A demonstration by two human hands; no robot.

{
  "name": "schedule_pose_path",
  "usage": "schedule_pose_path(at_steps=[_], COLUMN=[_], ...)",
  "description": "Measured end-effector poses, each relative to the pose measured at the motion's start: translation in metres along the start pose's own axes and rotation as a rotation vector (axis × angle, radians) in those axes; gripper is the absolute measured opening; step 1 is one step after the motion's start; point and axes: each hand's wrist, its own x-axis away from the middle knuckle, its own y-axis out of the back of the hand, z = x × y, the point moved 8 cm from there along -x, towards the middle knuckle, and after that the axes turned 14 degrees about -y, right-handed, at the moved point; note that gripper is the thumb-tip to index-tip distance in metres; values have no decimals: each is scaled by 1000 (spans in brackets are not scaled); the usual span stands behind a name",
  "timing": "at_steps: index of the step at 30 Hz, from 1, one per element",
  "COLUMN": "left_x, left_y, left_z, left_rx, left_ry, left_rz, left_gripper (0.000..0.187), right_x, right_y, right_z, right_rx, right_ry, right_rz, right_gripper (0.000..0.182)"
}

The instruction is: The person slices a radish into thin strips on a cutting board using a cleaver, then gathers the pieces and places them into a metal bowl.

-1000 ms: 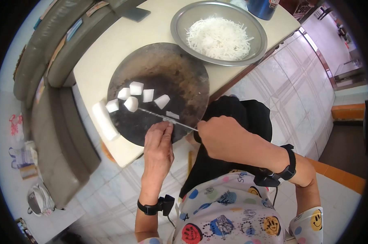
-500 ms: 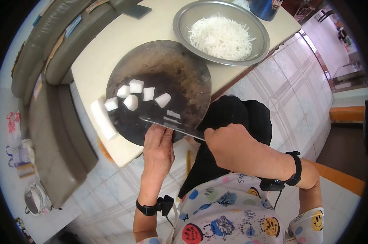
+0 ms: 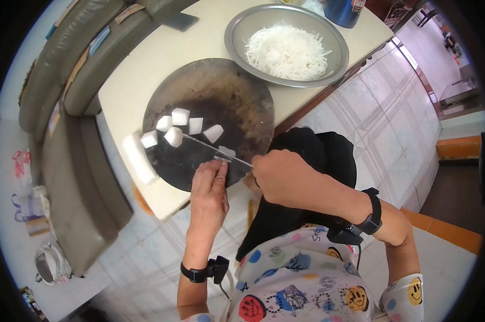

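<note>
My right hand is closed around the handle of a kitchen knife. The blade is seen nearly edge-on and slants over the round dark chopping board. Just below it, my left hand has bent fingers pressed together on a small piece of white radish, mostly hidden by the fingertips. Thin radish slices lie against the blade. Several radish chunks are spread over the board's left half. One long radish piece rests at the board's left edge.
A metal basin holding shredded white radish stands at the back right, overlapping the board's rim. Behind it is a blue container. A dark flat object lies on the cream table. A grey sofa stands to the left.
The knife and my right hand have moved up and to the left, away from my left fingertips. My left hand stays almost in place on the radish.
</note>
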Motion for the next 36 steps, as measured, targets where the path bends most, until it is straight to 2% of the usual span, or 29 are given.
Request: schedule_pose_path(at_steps=[7, 25, 28, 31, 33, 36], left_x=[1, 3, 3, 3, 5, 3], left_y=[0, -1, -1, -1, -1, 0], left_z=[0, 4, 3, 3, 4, 6], left_rx=[-4, -3, -11, 0, 8, 20], left_ry=[-8, -6, -5, 4, 19, 31], left_rz=[9, 31, 27, 26, 31, 47], left_gripper=[34, 34, 33, 31, 30, 27], right_x=[18, 12, 4, -7, -3, 2], right_y=[9, 15, 7, 1, 2, -3], right_z=[-5, 1, 4, 16, 27, 20], right_rx=[54, 155, 153, 82, 57, 95], right_ry=[76, 124, 113, 195, 284, 253], right_rz=[-45, 80, 68, -7, -175, -111], right_gripper=[10, 7, 8, 8, 10, 9])
